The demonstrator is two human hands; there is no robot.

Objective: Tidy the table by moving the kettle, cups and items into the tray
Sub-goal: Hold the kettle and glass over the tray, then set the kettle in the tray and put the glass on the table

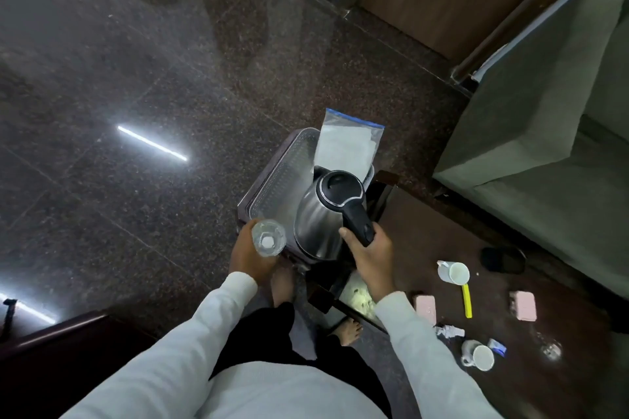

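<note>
A steel kettle (pixel 320 214) with a black lid and handle stands at the near end of the silver tray (pixel 279 177). My right hand (pixel 369 257) grips its handle. My left hand (pixel 246 253) holds a clear plastic bottle (pixel 269 236) with a white cap, just at the tray's near left corner. A clear zip bag (pixel 347 143) with a blue seal leans at the tray's far end. On the dark table (pixel 442 231) to the right lie two white cups (pixel 454 272) (pixel 478 355), two pink items (pixel 425 306) (pixel 524 304), a yellow strip (pixel 467 299), crumpled paper (pixel 448 331) and a small blue-white sachet (pixel 497 347).
A black object (pixel 503 259) lies at the table's far edge, a glass (pixel 551 350) at its right. A green sofa (pixel 544 126) stands behind the table. The tray rests on a small dark stand over the granite floor (pixel 136 78). My bare feet (pixel 282 284) are below.
</note>
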